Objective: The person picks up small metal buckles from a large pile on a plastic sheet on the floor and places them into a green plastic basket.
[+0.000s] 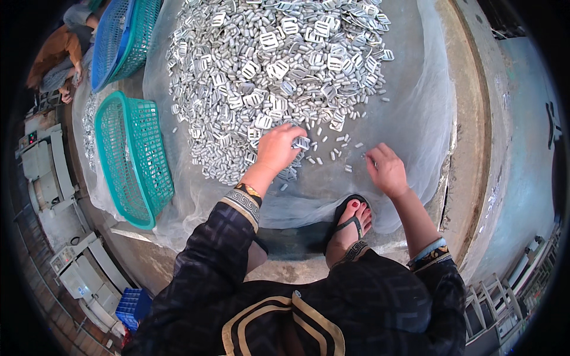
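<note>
A broad heap of small silver metal pellets (219, 160) mixed with flat slotted metal buckles (269, 40) lies on translucent sheeting ahead of me. At the heap's near edge, my left hand (276, 148) is closed around a silver slotted buckle (301, 143), part of which shows past the fingertips. To the right, above the sheeting, my right hand (389, 172) has its fingers bent together in a pinch; whatever they may hold is too small to make out. Several loose pellets (336, 152) are scattered between the two hands.
A green plastic basket (127, 166) stands left of the heap, with stacked blue and green baskets (122, 44) beyond. Another person (62, 53) sits at the far left. My sandalled foot (350, 222) rests at the near edge of the sheeting (415, 118). Machines (50, 172) line the left side.
</note>
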### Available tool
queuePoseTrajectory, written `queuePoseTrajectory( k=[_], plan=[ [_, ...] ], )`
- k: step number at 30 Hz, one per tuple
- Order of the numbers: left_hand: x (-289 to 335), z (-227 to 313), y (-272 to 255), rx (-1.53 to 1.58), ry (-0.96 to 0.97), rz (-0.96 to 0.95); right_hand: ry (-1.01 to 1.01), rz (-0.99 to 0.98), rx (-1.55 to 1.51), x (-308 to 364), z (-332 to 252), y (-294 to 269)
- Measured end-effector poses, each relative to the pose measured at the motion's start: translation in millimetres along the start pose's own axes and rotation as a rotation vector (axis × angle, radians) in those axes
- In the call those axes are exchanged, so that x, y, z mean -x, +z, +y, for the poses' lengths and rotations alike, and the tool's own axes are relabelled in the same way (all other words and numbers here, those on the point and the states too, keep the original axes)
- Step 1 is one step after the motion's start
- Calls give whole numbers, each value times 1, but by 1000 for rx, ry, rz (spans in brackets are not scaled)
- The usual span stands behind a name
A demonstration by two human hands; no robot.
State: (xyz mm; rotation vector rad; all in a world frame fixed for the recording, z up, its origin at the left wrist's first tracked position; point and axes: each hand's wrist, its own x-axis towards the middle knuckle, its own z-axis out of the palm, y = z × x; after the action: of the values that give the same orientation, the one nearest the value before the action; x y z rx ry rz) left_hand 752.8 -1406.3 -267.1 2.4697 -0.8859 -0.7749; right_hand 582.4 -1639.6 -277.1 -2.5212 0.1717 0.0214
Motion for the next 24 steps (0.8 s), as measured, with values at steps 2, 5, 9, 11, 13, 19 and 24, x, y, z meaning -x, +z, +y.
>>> queuePoseTrajectory(
  k=[2, 5, 9, 11, 13, 19, 24],
  plan=[
    [-3, -7, -2, 359, 75, -3, 383, -17, -538, -8, 1, 3],
    [2, 6, -5, 1378, -246, -236, 647, -39, -1376, -25, -17, -12],
    [6, 52, 20, 2017, -242, -227, 337, 155, -1410, -51, -73, -10],
    [5, 67, 44, 2152, -507, -36, 28, 177, -805, -60, -84, -7],
    [9, 83, 47, 2476, -122, -112, -128, 210, -489, -67, -119, -15],
    [34, 14, -8, 2587, -190, 294, -325, 246, -470, -57, -146, -18],
    [74, -100, -129, 2423, 606, 981, -96, 204, -408, -51, -105, -12]
  ],
)
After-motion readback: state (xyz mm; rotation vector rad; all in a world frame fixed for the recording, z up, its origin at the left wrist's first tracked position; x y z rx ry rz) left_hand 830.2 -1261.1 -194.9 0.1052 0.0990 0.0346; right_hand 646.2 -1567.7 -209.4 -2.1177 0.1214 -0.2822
